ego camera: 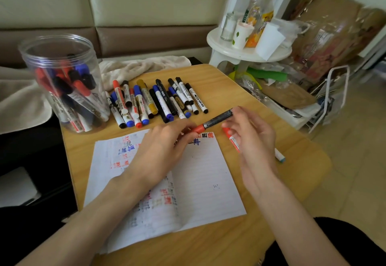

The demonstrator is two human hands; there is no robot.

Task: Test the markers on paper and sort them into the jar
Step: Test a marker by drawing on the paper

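The paper [200,182], covered with red and blue test strokes, is lying on the table [261,234] nearest to the person. Over its far edge the left hand [165,146] is pinching the red end of a dark marker [217,119]. The right hand [254,138] is hovering just beside the barrel with loosely curved fingers, gripping nothing; a red marker [232,140] is lying under it. The jar [62,61], partly filled, is standing far left beside a row of markers [158,100].
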